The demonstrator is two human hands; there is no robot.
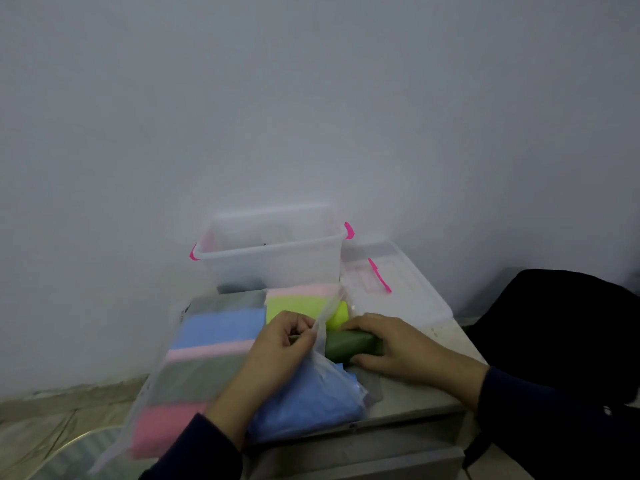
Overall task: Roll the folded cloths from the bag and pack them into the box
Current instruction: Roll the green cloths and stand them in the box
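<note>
From my remote seat I see two hands at work on a small grey table (415, 403) set against a pale wall (311, 98). The right hand (391, 344) curls its fingers and thumb round one dark green cloth (349, 344), rolled into a short cylinder whose long axis runs left to right, its near-left end tucked at the mouth of the bag (207, 368) and its right end pointing toward the right edge of the table. The left hand (280, 341) pinches the thin rim of that clear plastic bag between fingers and thumb, holding the opening up just beside the roll.

The bag lies on the near left of the table, overhanging its edge, with folded cloths stacked inside: I count two blue, three pink, one grey-green and one lime, though the film blurs the layers and the count may be off. One yellow-green cloth (337, 315) sits just beyond the roll, at the bag's far side.

One clear box (270, 251) with two pink clips stands upright at the far side of the table, open; something dark shows low inside, too blurred to name. One clear lid (398, 285) with a pink latch lies flat to its right. A dark chair (561, 341) stands at the right.
</note>
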